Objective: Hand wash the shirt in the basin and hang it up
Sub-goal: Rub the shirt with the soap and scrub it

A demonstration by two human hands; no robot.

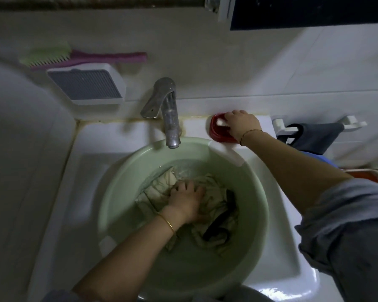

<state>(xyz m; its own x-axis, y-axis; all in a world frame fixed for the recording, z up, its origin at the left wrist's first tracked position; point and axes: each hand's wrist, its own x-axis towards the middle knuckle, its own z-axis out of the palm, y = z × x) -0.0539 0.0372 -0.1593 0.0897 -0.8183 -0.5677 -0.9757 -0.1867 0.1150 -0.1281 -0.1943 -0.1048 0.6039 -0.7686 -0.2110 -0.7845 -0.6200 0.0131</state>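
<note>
shirt [207, 205] is soaked and bunched in the water of the green basin [122, 192]: limp, heavy, slick. take a full fistful of bunched cloth, not an edge. your left hand [187, 198] presses down on it, fingers curled into the fabric. right hand [241, 125] grasps the soap [220, 122] in the red dish [216, 132].

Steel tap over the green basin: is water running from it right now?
No, the steel tap shows no stream from its spout above the pale green plastic basin.
</note>
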